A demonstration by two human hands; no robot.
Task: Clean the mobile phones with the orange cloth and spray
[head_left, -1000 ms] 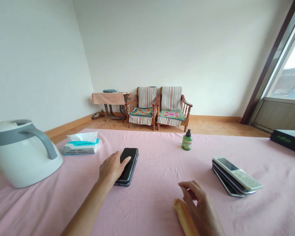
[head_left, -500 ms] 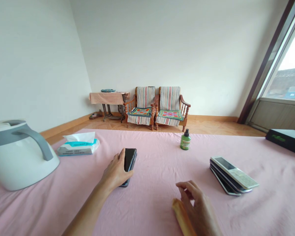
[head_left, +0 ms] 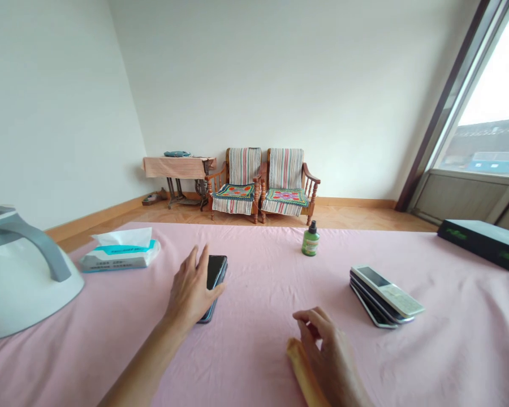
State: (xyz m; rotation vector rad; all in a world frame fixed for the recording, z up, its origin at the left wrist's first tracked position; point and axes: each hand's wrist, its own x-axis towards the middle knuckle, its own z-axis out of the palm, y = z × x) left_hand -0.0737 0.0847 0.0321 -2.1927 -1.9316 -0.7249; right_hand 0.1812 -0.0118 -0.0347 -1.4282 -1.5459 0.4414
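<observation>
My left hand (head_left: pixel 192 291) is open with fingers spread, over the left side of a black phone (head_left: pixel 217 270) that lies on the pink cloth. Fingers curled together, my right hand (head_left: pixel 326 345) rests at the lower middle, beside a tan, rod-like object (head_left: pixel 302 370); whether anything sits between its fingertips is hidden. To the right of that hand is a stack of several phones (head_left: pixel 385 297), a white keypad phone on top.
A green bottle (head_left: pixel 310 239) stands near the pink cloth's (head_left: pixel 254 294) far edge. At left are a tissue pack (head_left: pixel 121 251) and a white kettle (head_left: pixel 21 282); a black box (head_left: pixel 483 243) lies far right. Two chairs (head_left: pixel 284 175) stand beyond.
My left hand has loosened from the black phone, its fingers now raised and spread. The view has turned slightly right, so things appear shifted left.
</observation>
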